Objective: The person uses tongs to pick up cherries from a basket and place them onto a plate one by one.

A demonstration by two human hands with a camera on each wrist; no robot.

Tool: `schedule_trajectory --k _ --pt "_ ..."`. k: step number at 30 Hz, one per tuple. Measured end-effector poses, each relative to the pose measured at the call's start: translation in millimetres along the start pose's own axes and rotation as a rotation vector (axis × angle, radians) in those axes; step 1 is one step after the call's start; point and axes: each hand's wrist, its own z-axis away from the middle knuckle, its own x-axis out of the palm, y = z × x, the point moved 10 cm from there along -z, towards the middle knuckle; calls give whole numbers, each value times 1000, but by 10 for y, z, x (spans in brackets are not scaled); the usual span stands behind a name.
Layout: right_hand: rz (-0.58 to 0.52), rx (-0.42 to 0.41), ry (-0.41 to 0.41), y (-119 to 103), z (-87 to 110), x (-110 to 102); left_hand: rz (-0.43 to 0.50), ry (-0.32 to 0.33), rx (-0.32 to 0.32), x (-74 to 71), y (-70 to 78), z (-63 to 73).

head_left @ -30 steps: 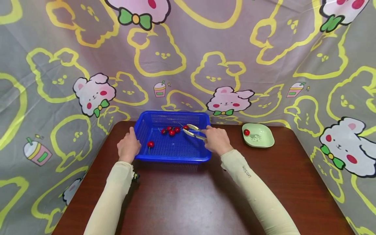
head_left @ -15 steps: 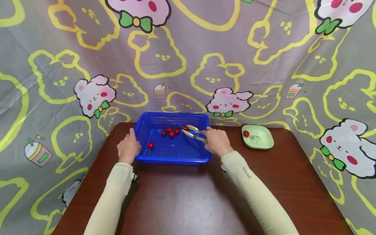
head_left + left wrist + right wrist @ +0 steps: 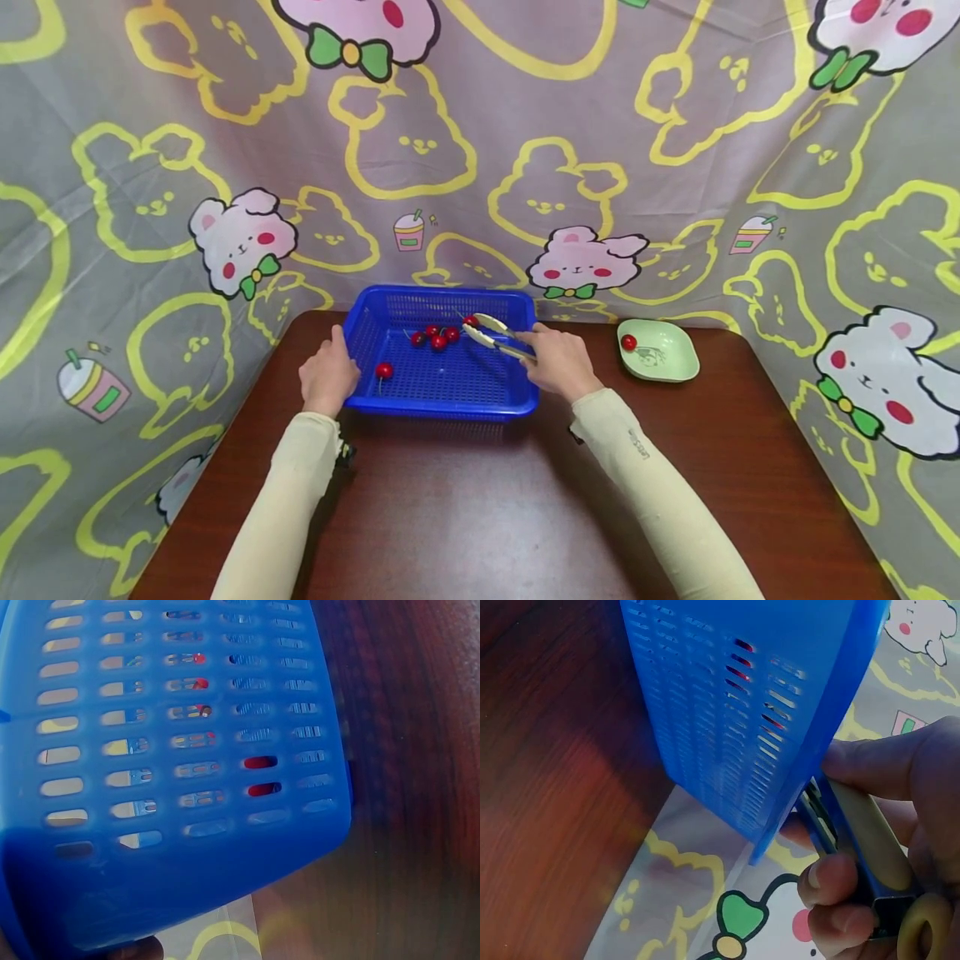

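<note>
In the head view, my left hand [image 3: 328,379] holds the left rim of a blue plastic basket [image 3: 442,409]; one fingertip [image 3: 139,949] shows at the rim in the left wrist view. My right hand [image 3: 561,362] grips a pair of tongs [image 3: 491,343] with pale tips, reaching over the basket's right side. Between those tips sits a red cherry [image 3: 470,321] with its stem upward. Several cherries [image 3: 438,342] lie clustered on the basket floor to its left, and a single cherry [image 3: 384,371] lies nearer the left wall. The right wrist view shows fingers curled around the tongs' handle [image 3: 870,832].
A pale green dish [image 3: 675,354] stands on the brown table [image 3: 480,508] to the right, with one cherry [image 3: 628,342] in it. Patterned cloth [image 3: 480,125] hangs behind and along both sides of the table.
The tong tips and the cherry between them have shifted slightly up and left. My right forearm has moved a little to the right. My left hand and the basket stay put.
</note>
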Motion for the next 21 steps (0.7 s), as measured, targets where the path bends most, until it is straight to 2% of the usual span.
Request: schedule_trajectory --k 6,21 --pt "-56 7 11 25 54 -78 1 1 9 -8 1 -9" --pt "-102 -9 57 35 175 -252 -7 -3 12 -14 4 -4"
